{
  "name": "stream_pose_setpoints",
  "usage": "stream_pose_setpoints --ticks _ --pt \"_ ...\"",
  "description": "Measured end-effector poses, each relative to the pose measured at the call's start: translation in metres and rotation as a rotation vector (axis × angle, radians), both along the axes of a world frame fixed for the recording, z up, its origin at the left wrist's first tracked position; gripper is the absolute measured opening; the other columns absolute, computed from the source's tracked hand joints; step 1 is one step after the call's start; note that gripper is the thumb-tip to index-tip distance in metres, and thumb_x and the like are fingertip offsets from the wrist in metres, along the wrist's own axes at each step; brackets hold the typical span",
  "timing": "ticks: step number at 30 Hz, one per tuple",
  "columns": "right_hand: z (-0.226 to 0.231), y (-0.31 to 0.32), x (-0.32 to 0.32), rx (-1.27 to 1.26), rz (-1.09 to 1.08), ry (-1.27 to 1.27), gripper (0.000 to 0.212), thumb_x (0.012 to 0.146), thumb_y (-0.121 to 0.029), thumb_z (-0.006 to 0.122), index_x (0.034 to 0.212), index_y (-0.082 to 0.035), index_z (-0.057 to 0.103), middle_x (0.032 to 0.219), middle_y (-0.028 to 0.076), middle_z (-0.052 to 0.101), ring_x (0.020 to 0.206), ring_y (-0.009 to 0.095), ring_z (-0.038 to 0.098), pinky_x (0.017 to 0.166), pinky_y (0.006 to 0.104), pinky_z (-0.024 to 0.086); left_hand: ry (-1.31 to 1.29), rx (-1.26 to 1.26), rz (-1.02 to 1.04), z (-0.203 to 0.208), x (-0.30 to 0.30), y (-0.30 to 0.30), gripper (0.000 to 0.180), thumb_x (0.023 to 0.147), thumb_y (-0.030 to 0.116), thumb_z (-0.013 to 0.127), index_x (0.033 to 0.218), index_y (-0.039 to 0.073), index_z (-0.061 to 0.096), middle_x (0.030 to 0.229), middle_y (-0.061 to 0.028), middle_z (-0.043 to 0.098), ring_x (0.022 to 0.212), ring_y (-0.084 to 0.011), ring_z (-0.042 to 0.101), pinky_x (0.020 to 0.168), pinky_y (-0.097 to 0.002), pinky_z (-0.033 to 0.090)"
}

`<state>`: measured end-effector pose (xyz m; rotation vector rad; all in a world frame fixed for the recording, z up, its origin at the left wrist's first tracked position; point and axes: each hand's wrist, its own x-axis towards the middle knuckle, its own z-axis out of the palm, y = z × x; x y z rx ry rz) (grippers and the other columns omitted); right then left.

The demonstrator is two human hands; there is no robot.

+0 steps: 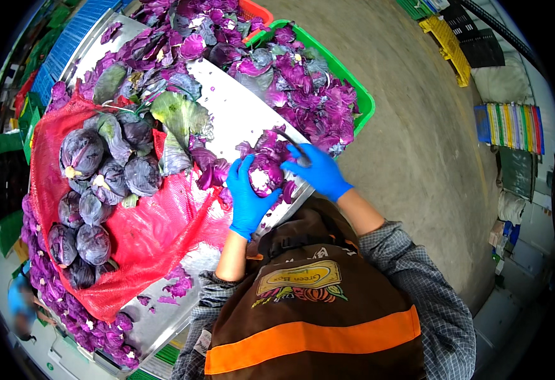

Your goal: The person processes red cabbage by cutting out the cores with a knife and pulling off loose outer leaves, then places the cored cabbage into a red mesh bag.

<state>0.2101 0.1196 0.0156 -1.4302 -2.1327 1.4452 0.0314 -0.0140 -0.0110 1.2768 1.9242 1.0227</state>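
Observation:
A partly trimmed red cabbage [266, 172], its pale cut stem facing up, sits at the near edge of the metal table [239, 95]. My left hand [249, 197], in a blue glove, grips its left side with thumb and fingers spread around it. On the cabbage's right is my gloved right hand [323, 173], fingers bent toward the head. A thin dark tool [288, 137] sticks out from its fingers; its kind cannot be made out. Loose purple leaves [211, 171] lie about both hands. Left of them, several untrimmed cabbages [82, 152] rest on a red mesh sack [157, 221].
A green crate [365, 104] full of purple leaves stands beyond the table's right edge, with an orange crate [256, 11] behind. Trimmed cabbages [81, 316] are heaped along the left edge. Another person [23, 304] is at far left. Concrete floor [410, 158] lies right.

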Motion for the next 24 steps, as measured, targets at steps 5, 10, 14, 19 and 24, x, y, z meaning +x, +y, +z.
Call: stream_pose_setpoints --ticks 5,10,14,19,24 --pt "-0.048 0.000 -0.020 -0.121 0.148 0.077 0.064 0.090 -0.048 0.072 0.136 -0.005 0.059 0.122 0.020 0.069 0.111 0.035 0.068 0.096 0.0417 0.053 0.068 -0.062 0.013 0.007 -0.004 -0.014 0.111 0.060 0.030 0.096 0.152 0.010 0.038 0.153 -0.0265 0.032 0.141 -0.0442 0.034 0.118 -0.0535 0.030" --pt "-0.043 -0.007 -0.027 -0.123 0.156 0.051 0.057 0.088 -0.039 0.072 0.133 -0.006 0.061 0.114 0.022 0.071 0.105 0.035 0.070 0.092 0.0427 0.055 -0.161 -0.140 0.437 -0.004 0.020 -0.011 0.112 0.060 0.039 0.097 0.148 0.001 0.039 0.144 -0.0268 0.041 0.132 -0.0424 0.043 0.112 -0.0505 0.037" --pt "-0.033 0.007 -0.045 -0.138 0.191 -0.063 0.063 0.081 -0.037 0.076 0.133 -0.004 0.060 0.111 0.022 0.072 0.100 0.037 0.071 0.089 0.0449 0.056 -0.117 -0.165 0.350 -0.003 0.011 -0.009 0.110 0.062 0.039 0.097 0.146 -0.003 0.039 0.138 -0.0224 0.047 0.129 -0.0361 0.047 0.111 -0.0456 0.039" --pt "-0.037 0.000 -0.046 -0.004 0.241 -0.147 0.057 0.078 -0.036 0.078 0.126 -0.005 0.065 0.104 0.022 0.072 0.096 0.039 0.070 0.086 0.0456 0.056 -0.215 -0.143 0.290 -0.013 -0.004 -0.028 0.107 0.065 0.036 0.096 0.146 -0.002 0.039 0.137 -0.0203 0.049 0.128 -0.0322 0.050 0.111 -0.0433 0.041" --pt "-0.093 0.006 -0.028 0.018 0.181 -0.183 0.051 0.079 -0.035 0.079 0.117 -0.004 0.066 0.103 0.021 0.072 0.098 0.041 0.069 0.084 0.0479 0.056 -0.161 -0.103 0.199 -0.008 -0.009 -0.025 0.106 0.063 0.035 0.097 0.146 0.000 0.041 0.136 -0.0186 0.050 0.128 -0.0318 0.051 0.111 -0.0427 0.042"
